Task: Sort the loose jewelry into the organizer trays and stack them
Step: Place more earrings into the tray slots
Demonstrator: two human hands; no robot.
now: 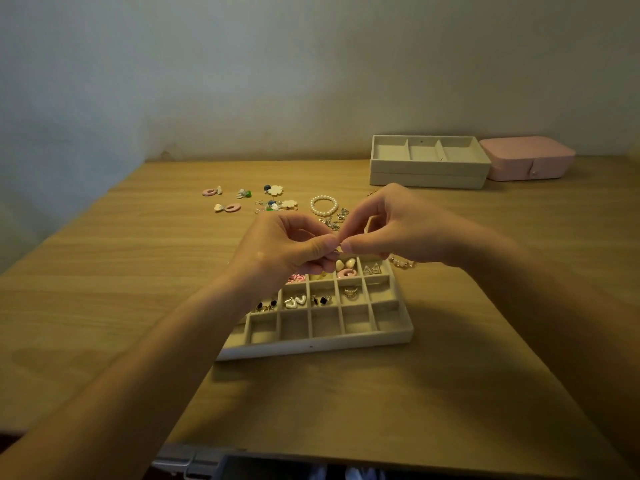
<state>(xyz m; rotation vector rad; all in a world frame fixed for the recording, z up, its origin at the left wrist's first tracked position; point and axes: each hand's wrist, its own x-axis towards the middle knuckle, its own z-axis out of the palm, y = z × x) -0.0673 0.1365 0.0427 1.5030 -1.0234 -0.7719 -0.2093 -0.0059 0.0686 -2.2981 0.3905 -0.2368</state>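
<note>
Wood-grain surface (pixel 104 271) set against a plain pale wall (pixel 311 64). A person's two hands meet in the air above the far rows of a cream grid tray (pixel 311 346), which lies near the middle of the surface. The left hand (pixel 287 247) and the right hand (pixel 391 226) each pinch, between thumb and forefinger, one small metallic piece (pixel 338 250). The piece is too small to identify. The other fingers of both hands are curled.

Compartments visible in the tray's far row hold pink and cream earrings (pixel 346 268) and silver triangular earrings (pixel 372 269). The middle row holds dark studs (pixel 266 305), white heart earrings (pixel 295 301), black square studs (pixel 322 300) and a gold-toned piece (pixel 350 292).

Loose jewelry lies beyond the hands:
- pink hoop earrings (pixel 227 207)
- flower earrings (pixel 275 189)
- a pearl bracelet (pixel 323 205)
- a silver cluster (pixel 334 221) partly hidden by the fingers

A beaded bracelet (pixel 403 263) shows beneath the right wrist, just beside the tray.

At the far right, two cream trays (pixel 429 167) stand stacked. The upper one is divided into three compartments. A closed pink case (pixel 530 157) sits just beside them.
</note>
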